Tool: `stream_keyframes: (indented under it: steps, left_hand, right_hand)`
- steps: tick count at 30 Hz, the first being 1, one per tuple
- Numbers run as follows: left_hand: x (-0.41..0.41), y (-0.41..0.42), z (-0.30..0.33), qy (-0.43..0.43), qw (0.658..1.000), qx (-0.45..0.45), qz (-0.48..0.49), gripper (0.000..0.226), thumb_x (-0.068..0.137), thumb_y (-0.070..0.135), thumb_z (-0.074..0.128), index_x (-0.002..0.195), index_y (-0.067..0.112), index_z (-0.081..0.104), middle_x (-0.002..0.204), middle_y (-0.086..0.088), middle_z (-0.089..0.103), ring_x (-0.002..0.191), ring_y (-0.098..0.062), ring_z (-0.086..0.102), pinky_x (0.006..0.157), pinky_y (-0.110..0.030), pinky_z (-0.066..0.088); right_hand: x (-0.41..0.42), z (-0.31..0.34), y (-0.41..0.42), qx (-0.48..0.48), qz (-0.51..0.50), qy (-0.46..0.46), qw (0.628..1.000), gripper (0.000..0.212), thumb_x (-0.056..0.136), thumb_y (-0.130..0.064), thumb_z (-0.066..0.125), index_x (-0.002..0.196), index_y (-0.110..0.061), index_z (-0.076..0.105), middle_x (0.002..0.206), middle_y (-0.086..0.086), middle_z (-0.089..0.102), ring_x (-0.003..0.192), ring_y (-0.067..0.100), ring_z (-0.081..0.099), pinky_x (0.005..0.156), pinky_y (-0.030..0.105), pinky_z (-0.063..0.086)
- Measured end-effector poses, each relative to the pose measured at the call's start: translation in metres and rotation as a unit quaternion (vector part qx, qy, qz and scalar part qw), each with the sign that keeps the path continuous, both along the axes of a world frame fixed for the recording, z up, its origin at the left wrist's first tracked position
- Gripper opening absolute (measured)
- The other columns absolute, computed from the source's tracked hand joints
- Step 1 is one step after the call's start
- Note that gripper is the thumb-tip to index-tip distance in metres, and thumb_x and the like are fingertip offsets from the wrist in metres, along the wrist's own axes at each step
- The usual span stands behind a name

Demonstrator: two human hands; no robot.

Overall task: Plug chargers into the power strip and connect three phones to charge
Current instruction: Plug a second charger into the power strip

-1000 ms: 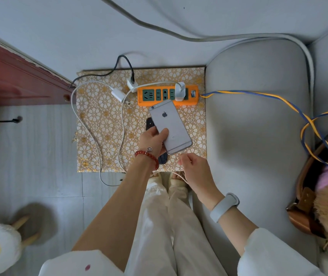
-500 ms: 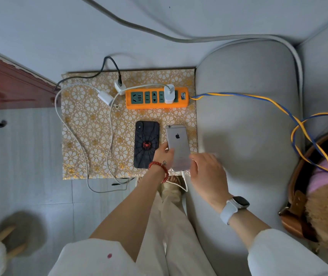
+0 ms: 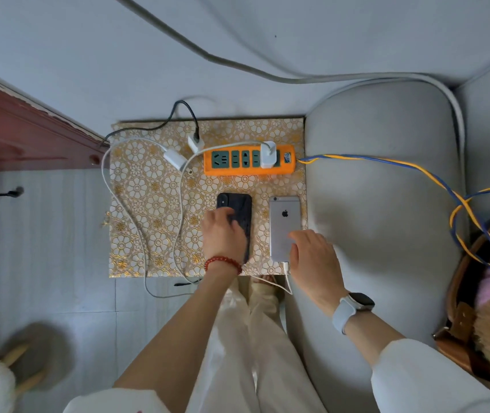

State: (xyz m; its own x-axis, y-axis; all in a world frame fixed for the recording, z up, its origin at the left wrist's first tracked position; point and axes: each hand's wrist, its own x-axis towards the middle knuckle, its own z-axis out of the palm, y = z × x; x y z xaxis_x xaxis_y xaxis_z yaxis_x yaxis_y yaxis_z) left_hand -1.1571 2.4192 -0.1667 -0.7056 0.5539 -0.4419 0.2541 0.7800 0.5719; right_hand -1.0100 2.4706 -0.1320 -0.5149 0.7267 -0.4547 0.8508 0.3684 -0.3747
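A: What is complete? One white charger sits in the orange power strip, beyond both hands. Its cable ends in a connector seated in the near end of the silver phone, which lies face down on the patterned mat under the right hand's fingertips.

B: And outstanding? Two chargers lie unplugged, left of the strip. The black phone has no cable visible. A third phone is not in view.

A: Hand states? The left hand rests on the black phone, fingers curled over it; whether it grips cannot be told. The right hand is loosely spread, touching the silver phone.

B: Change from half a second earlier? The left hand has left the silver phone for the black one.
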Motion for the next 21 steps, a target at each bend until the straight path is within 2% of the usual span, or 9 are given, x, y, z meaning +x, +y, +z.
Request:
stream_keyframes:
  steps: [3,6,7,8,10,12,16,19,21]
  left_hand:
    - [-0.051,-0.005,-0.002,0.067,0.996,-0.012,0.051,0.043,0.084,0.011,0.051,0.126,0.005,0.039,0.129,-0.019,0.041,0.121,-0.033,0.036,0.1,-0.038,0.033]
    - [-0.094,0.002,-0.009,0.018,0.997,-0.062,0.042,0.066,0.087,0.025,0.051,0.141,0.01,0.015,0.146,-0.016,0.027,0.136,-0.034,0.018,0.111,-0.05,0.019]
    - [-0.103,0.005,-0.011,-0.01,0.997,-0.067,0.031,0.067,0.088,0.029,0.049,0.141,0.012,0.012,0.146,-0.015,0.029,0.136,-0.033,0.02,0.11,-0.052,0.022]
    - [-0.109,0.008,-0.012,-0.032,0.998,-0.056,0.016,0.062,0.089,0.03,0.047,0.141,0.014,0.016,0.141,-0.014,0.039,0.13,-0.03,0.034,0.105,-0.05,0.032]
    - [-0.111,0.009,-0.005,-0.062,0.998,-0.011,-0.016,0.042,0.092,0.027,0.044,0.132,0.014,0.038,0.117,-0.011,0.062,0.089,-0.018,0.058,0.077,-0.034,0.05]
    - [-0.104,0.0,0.006,-0.089,0.995,0.019,-0.047,0.026,0.093,0.022,0.043,0.113,0.013,0.058,0.089,-0.006,0.066,0.061,-0.01,0.052,0.055,-0.022,0.046]
    - [-0.079,-0.035,0.037,-0.258,0.962,0.065,-0.054,0.022,0.091,0.015,0.047,0.078,0.025,0.061,0.071,0.0,0.062,0.067,-0.018,0.062,0.065,-0.03,0.057]
    - [-0.052,-0.06,0.051,-0.421,0.902,0.064,-0.069,0.019,0.089,0.011,0.05,0.08,0.022,0.063,0.079,-0.003,0.064,0.069,-0.012,0.067,0.065,-0.025,0.059]
    - [-0.036,-0.066,0.052,-0.471,0.874,0.021,-0.114,0.015,0.089,0.014,0.052,0.091,0.015,0.066,0.088,-0.008,0.067,0.073,-0.01,0.068,0.068,-0.024,0.058]
  right_hand:
    - [-0.023,0.006,0.0,0.011,0.008,0.043,0.999,0.024,0.091,-0.012,0.044,0.111,-0.01,0.056,0.113,0.012,0.062,0.106,0.03,0.055,0.087,0.039,0.047]
    - [-0.049,0.012,0.006,0.059,0.018,0.101,0.993,0.021,0.088,-0.005,0.048,0.106,-0.006,0.059,0.101,0.014,0.064,0.095,0.032,0.059,0.079,0.042,0.052]
    - [-0.059,0.014,0.009,0.071,0.018,0.12,0.99,0.022,0.088,-0.004,0.047,0.107,-0.006,0.059,0.102,0.014,0.063,0.096,0.031,0.058,0.08,0.042,0.052]
    - [-0.068,0.017,0.013,0.081,0.019,0.134,0.987,0.024,0.088,-0.003,0.045,0.108,-0.006,0.057,0.105,0.014,0.062,0.1,0.031,0.057,0.083,0.042,0.05]
    - [-0.085,0.023,0.022,0.102,0.019,0.157,0.982,0.029,0.088,-0.004,0.04,0.113,-0.006,0.055,0.114,0.015,0.058,0.108,0.032,0.053,0.09,0.044,0.047]
    - [-0.103,0.03,0.03,0.135,0.033,0.182,0.973,0.033,0.087,-0.007,0.039,0.116,-0.006,0.055,0.119,0.016,0.057,0.113,0.033,0.051,0.093,0.046,0.044]
    - [-0.12,0.036,0.039,0.225,0.208,0.166,0.938,0.032,0.088,-0.018,0.04,0.113,-0.01,0.058,0.123,0.012,0.059,0.119,0.031,0.051,0.104,0.05,0.035]
    - [-0.11,0.033,0.04,0.186,0.329,0.148,0.914,0.027,0.089,-0.024,0.044,0.083,-0.013,0.068,0.085,0.003,0.072,0.096,0.023,0.064,0.111,0.049,0.025]
    - [-0.096,0.031,0.038,0.135,0.408,0.115,0.895,0.031,0.087,-0.025,0.048,0.064,-0.013,0.065,0.06,0.0,0.066,0.069,0.021,0.063,0.107,0.045,0.036]
